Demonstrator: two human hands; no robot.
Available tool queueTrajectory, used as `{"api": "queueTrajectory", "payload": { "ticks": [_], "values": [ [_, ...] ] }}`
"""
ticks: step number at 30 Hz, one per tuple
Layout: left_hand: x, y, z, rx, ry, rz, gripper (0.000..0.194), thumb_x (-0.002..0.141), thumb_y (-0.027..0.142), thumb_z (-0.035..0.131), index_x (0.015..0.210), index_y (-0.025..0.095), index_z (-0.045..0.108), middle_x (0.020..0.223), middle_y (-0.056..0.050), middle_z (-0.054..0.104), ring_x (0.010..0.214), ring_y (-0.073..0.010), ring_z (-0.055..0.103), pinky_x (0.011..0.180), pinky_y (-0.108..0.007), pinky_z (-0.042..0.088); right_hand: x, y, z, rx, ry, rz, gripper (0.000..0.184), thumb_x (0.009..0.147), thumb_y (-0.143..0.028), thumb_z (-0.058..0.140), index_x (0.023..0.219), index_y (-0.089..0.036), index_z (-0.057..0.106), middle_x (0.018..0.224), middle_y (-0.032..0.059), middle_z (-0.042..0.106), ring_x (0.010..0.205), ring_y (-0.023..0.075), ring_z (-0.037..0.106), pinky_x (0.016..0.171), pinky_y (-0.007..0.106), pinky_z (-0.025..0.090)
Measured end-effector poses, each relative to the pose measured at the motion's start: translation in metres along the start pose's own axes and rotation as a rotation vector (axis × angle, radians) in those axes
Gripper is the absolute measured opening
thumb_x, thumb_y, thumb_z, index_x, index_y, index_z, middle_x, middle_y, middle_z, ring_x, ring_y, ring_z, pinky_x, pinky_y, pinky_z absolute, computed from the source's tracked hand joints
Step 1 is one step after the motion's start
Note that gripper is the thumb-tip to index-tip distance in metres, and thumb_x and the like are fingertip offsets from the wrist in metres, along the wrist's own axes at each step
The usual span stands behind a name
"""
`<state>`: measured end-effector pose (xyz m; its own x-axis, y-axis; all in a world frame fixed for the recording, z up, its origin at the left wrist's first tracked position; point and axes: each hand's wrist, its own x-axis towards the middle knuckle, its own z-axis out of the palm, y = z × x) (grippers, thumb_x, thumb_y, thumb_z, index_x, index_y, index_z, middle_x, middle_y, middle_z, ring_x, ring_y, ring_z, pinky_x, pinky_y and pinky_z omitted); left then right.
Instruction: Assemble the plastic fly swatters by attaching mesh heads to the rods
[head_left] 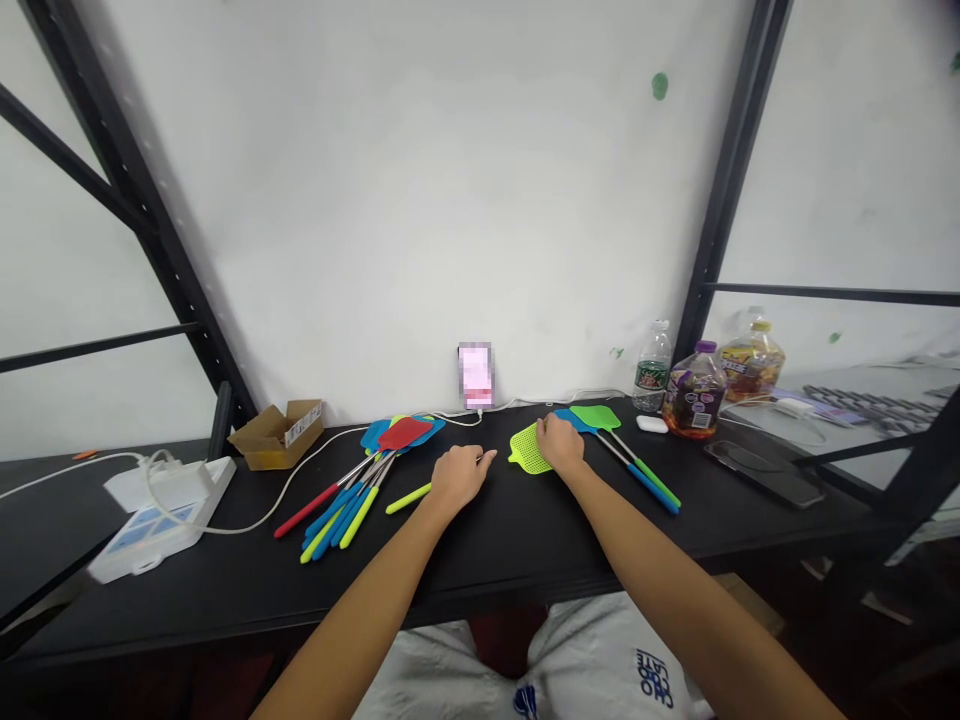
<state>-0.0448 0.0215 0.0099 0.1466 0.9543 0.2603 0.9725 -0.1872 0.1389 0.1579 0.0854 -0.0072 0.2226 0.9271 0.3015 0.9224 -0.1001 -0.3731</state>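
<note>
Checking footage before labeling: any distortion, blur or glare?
Head view: strong wide-angle distortion, the black shelf upright slanting sharply; soft even light, no hard glare; phone screen pixelated out; left hand and right hand sharp.

Black tabletop (525, 580), long, set against the room's end wall. Behind it: white painted wall (420, 180), evenly lit, lightly scuffed, one green paint mark (659, 86) above the tabletop's right half. Either side of the tabletop: black steel shelving uprights (142, 230), the left one perforated, with a diagonal brace (60, 150) and horizontal rails (832, 293). Right of the tabletop, farther off: pale desk (892, 372) bearing a black keyboard (862, 408).
</note>
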Motion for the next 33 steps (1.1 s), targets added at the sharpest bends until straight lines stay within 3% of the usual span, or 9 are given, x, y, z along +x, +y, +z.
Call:
{"api": "queueTrajectory", "payload": {
  "ticks": [11, 16, 19, 24, 27, 30, 33],
  "values": [
    [0.001, 0.001, 0.008, -0.027, 0.014, 0.005, 0.057, 0.095, 0.061, 0.03, 0.082, 0.021, 0.069, 0.087, -0.011, 0.07, 0.085, -0.025, 0.067, 0.072, -0.031, 0.044, 0.002, -0.012, 0.021, -0.169, 0.117, -0.135, 0.033, 0.096, -0.021, 0.036, 0.105, -0.008, 0.065, 0.11, 0.0233, 0.062, 0.102, 0.0301, 0.061, 0.075, 0.034, 0.047],
    [0.002, 0.0, 0.008, -0.027, 0.01, 0.011, 0.056, 0.094, 0.061, 0.031, 0.08, 0.022, 0.069, 0.087, -0.011, 0.071, 0.083, -0.0257, 0.067, 0.069, -0.032, 0.044, 0.004, -0.011, 0.024, -0.184, 0.152, -0.168, 0.025, 0.093, -0.019, 0.043, 0.106, -0.009, 0.062, 0.111, 0.0222, 0.06, 0.104, 0.0306, 0.058, 0.084, 0.038, 0.044],
    [0.002, 0.0, 0.008, -0.029, 0.013, 0.013, 0.055, 0.094, 0.06, 0.032, 0.08, 0.022, 0.069, 0.087, -0.011, 0.071, 0.083, -0.0264, 0.067, 0.068, -0.032, 0.043, 0.004, -0.01, 0.023, -0.157, 0.172, -0.128, 0.022, 0.09, -0.019, 0.049, 0.108, -0.01, 0.058, 0.113, 0.0212, 0.059, 0.103, 0.0294, 0.057, 0.083, 0.036, 0.043],
    [0.003, 0.0, 0.011, -0.028, 0.039, -0.001, 0.052, 0.095, 0.058, 0.033, 0.081, 0.021, 0.067, 0.086, -0.01, 0.071, 0.082, -0.0257, 0.067, 0.067, -0.031, 0.042, 0.003, -0.008, 0.009, -0.082, 0.285, -0.222, 0.017, 0.091, -0.021, 0.05, 0.102, -0.013, 0.059, 0.106, 0.0169, 0.062, 0.099, 0.0258, 0.058, 0.084, 0.033, 0.038],
    [0.004, 0.0, 0.013, -0.054, 0.09, 0.026, 0.045, 0.097, 0.051, 0.034, 0.083, 0.021, 0.064, 0.085, -0.009, 0.07, 0.082, -0.0235, 0.066, 0.066, -0.029, 0.04, -0.003, -0.012, -0.001, 0.005, 0.321, -0.265, 0.03, 0.099, -0.03, 0.038, 0.092, -0.015, 0.063, 0.097, 0.0137, 0.067, 0.09, 0.0223, 0.06, 0.077, 0.029, 0.037],
    [0.005, 0.001, 0.012, -0.109, 0.153, 0.079, 0.036, 0.099, 0.04, 0.035, 0.084, 0.02, 0.061, 0.087, -0.008, 0.069, 0.082, -0.0215, 0.065, 0.067, -0.029, 0.039, -0.014, -0.023, -0.006, 0.038, 0.198, -0.342, 0.054, 0.103, -0.04, 0.024, 0.082, -0.018, 0.068, 0.085, 0.0109, 0.07, 0.078, 0.0198, 0.063, 0.071, 0.028, 0.035],
    [0.005, 0.004, 0.01, -0.156, 0.22, 0.146, 0.028, 0.098, 0.029, 0.037, 0.083, 0.02, 0.058, 0.089, -0.007, 0.067, 0.083, -0.0197, 0.063, 0.071, -0.029, 0.04, -0.026, -0.037, -0.005, 0.033, 0.081, -0.45, 0.063, 0.103, -0.046, 0.019, 0.083, -0.018, 0.072, 0.083, 0.0119, 0.072, 0.075, 0.0208, 0.065, 0.069, 0.029, 0.036]
  ]
}}
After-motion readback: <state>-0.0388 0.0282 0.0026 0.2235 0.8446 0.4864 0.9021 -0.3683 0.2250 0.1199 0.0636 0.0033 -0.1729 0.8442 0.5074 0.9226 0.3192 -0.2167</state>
